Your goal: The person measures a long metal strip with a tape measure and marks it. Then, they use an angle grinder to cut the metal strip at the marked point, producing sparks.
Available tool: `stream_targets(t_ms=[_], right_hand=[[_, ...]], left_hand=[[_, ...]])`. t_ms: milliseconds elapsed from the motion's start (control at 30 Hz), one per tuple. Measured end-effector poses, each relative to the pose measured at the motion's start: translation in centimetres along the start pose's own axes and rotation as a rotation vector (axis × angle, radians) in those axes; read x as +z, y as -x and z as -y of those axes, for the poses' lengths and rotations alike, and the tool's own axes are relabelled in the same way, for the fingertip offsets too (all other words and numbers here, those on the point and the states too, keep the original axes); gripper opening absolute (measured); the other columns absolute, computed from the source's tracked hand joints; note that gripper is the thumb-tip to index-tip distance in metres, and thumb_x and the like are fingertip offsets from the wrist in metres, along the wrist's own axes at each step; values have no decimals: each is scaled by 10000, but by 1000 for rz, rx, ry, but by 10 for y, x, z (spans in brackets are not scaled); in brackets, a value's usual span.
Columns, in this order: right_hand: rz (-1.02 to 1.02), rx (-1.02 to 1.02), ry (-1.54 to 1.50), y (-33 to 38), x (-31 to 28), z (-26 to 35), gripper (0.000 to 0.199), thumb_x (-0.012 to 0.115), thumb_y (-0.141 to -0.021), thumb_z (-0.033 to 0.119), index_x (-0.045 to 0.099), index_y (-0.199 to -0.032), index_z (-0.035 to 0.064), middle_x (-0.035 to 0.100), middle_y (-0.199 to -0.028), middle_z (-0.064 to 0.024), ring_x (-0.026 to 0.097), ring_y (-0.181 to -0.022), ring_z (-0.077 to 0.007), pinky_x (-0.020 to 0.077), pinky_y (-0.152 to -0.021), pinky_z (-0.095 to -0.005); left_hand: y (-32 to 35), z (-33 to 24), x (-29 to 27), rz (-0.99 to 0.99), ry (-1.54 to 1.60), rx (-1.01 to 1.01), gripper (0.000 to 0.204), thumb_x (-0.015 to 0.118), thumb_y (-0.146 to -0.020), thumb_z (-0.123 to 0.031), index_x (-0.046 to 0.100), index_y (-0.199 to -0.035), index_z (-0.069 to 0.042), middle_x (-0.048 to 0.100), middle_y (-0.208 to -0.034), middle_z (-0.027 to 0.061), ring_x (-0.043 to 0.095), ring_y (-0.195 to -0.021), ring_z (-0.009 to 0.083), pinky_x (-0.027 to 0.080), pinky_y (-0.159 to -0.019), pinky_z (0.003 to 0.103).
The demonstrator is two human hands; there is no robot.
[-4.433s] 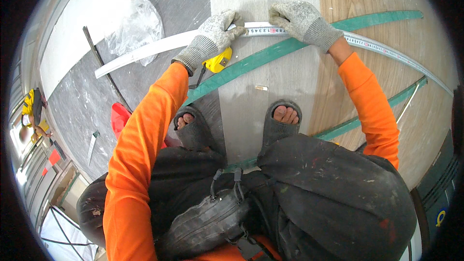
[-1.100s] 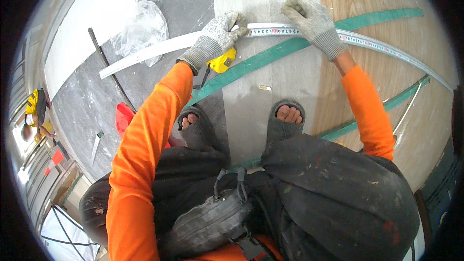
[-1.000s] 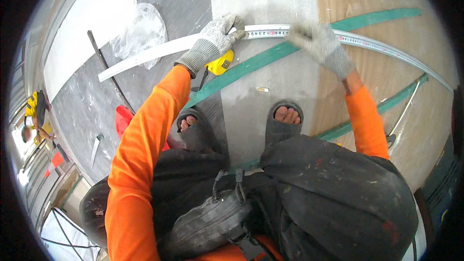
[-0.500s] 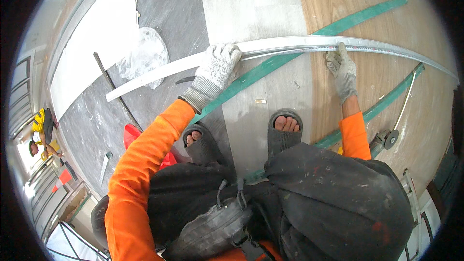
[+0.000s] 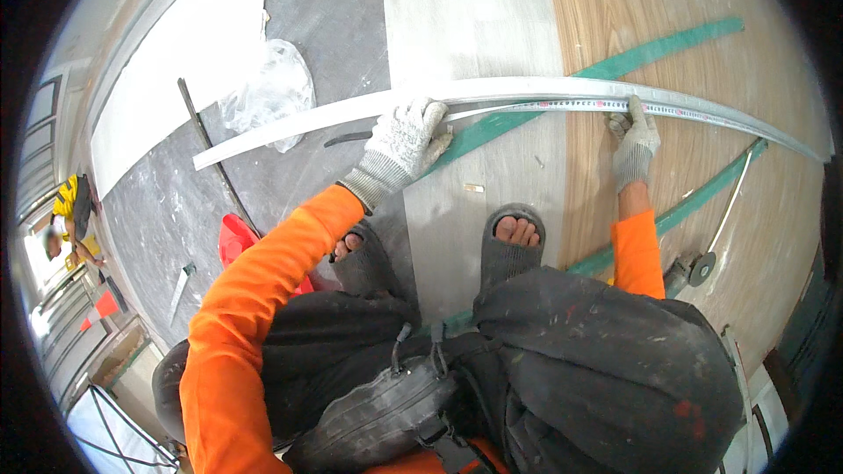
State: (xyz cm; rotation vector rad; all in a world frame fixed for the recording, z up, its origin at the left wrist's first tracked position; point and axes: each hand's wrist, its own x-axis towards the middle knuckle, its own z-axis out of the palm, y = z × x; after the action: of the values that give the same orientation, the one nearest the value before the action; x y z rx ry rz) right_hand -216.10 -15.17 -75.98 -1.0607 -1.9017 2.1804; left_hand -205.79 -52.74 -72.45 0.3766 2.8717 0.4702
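1. While the person crouches on the floor [image 5: 474, 26], a long white strip [image 5: 351, 112] lies across it ahead of both feet, running from the grey area on the left to the wood-grain planks on the right.
2. A tape [image 5: 562, 106] is paid out along the near edge of the strip. Judged from this, the measuring step is under way and not yet closed.
3. The left hand [image 5: 402, 136], gloved, rests on the strip near its middle. Its fingers curl over the near edge where the tape starts; the grip looks closed around that end, though the tape case cannot be seen.
4. The right hand [image 5: 634, 136], gloved, lies with fingers nearly flat, fingertips pressing the tape against the strip. It clasps nothing.
5. Done, as far as visible: strip laid flat, tape stretched between both hands and aligned with the strip.
6. Left, by judgement: no fresh mark or cut shows on the strip, so marking and any trimming appear outstanding.
7. Nearby items: two green battens [image 5: 650, 48] lie under and beside the strip; a clear plastic bag [image 5: 268, 88] sits just beyond the strip's left part; a thin dark rod [image 5: 215, 158] crosses the strip's left end; a red object [image 5: 235, 241] lies by the left foot.
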Motion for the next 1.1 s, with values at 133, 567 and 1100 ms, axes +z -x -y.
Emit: stream_targets(t_ms=[133,567,1100], right_hand=[[50,-121,-234,-4,-1,7,203,628,-1024,175,665,-1168,37,694,-1070,-61,650,-998,-166,540,-889,-333],[-128,-581,406,-201,-229,60,238,515,-1014,147,569,-1236,81,647,-1038,-45,615,-989,-224,485,-945,-353],[-204,-539,124,-156,-211,116,180,401,-1055,165,563,-1085,93,564,-918,-24,564,-839,-180,479,-837,-308]], left_hand=[[-1,-2,1,13,-33,-44,379,615,-992,-372,579,-1237,-84,588,-1175,165,604,-1138,337,470,-977,483],[-36,-105,-10,53,241,118,308,564,-1015,-406,615,-1028,-102,656,-991,129,687,-941,334,548,-817,486],[-42,-125,-13,316,449,103,361,519,-1042,-404,630,-1057,-61,674,-994,203,663,-1006,394,522,-892,500]])
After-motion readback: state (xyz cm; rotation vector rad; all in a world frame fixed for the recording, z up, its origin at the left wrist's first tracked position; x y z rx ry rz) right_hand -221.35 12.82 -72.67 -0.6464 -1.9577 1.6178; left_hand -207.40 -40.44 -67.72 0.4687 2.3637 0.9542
